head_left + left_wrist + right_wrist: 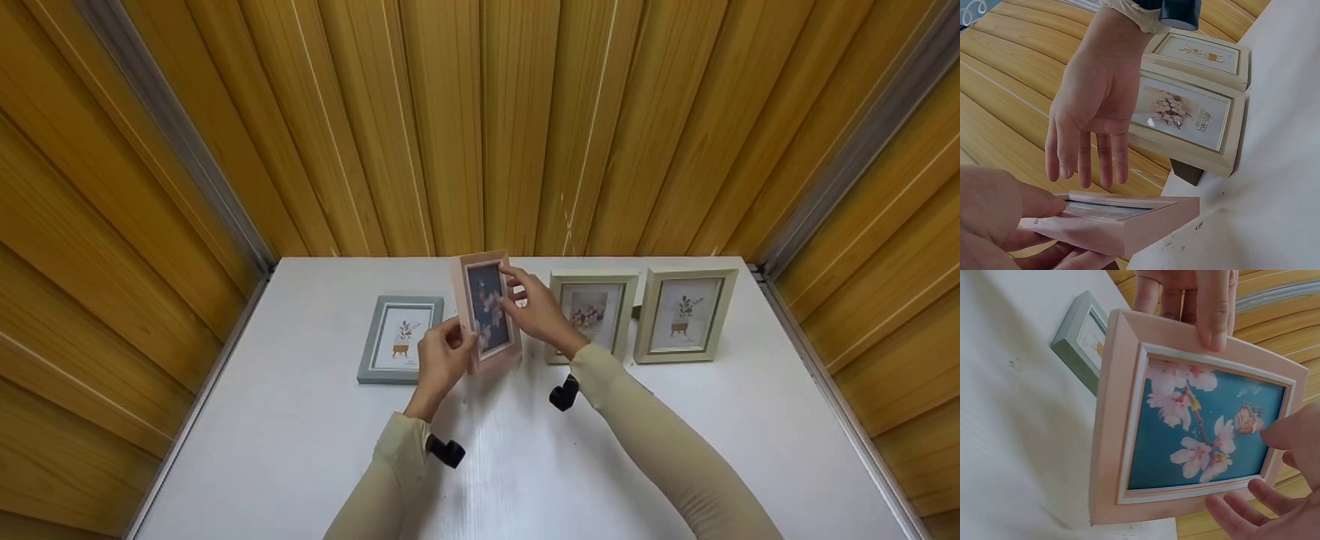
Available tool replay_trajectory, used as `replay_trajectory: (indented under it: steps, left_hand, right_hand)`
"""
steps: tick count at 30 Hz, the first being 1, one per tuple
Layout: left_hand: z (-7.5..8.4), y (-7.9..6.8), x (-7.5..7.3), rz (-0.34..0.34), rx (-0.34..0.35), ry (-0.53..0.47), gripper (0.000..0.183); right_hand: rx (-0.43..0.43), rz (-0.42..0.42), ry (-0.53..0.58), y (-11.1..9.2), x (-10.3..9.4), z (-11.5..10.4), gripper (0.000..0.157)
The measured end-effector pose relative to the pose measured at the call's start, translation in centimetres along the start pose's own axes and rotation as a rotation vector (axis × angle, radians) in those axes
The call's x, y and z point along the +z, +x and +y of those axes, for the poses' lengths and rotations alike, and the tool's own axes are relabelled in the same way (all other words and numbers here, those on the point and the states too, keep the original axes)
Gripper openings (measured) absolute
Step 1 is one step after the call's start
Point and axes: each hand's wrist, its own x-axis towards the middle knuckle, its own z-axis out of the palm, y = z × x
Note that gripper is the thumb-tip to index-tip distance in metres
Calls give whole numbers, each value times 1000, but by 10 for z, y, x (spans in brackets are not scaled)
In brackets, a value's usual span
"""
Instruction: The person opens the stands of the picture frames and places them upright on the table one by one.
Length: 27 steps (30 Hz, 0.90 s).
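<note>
My left hand (444,358) pinches a pink photo frame (1120,439) by its side, thumb on the front and fingers behind. The frame is tilted above the white table and shows pink blossoms and a butterfly on blue. At the frame's other side is my right hand (534,306), its fingers loosely extended. In the left wrist view, the right hand (1095,107) hangs beyond the frame with a gap between. The right wrist view shows its thumb (1283,433) in front of the picture, and contact there is hard to tell.
A grey-green frame (367,360) with a plant picture is left of my left hand. Two cream frames, one with flowers (589,311) and one with a potted plant (684,315), stand at the right. A wood-patterned wall (450,127) rises behind the white table (300,442).
</note>
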Motion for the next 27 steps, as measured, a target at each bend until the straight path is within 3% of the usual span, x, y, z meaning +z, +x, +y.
replay_trajectory:
  steps: [10, 18, 27]
  left_hand:
    - [-12, 3, -7, 57, 96, 39, 8]
    - [-20, 7, -13, 80, 70, 23, 26]
    - [-28, 9, -14, 70, 65, -12, 31]
  right_hand:
    - [26, 23, -10, -9, 5, 8, 61]
    - [92, 16, 61, -12, 8, 13, 74]
    - [140, 6, 13, -16, 8, 13, 69]
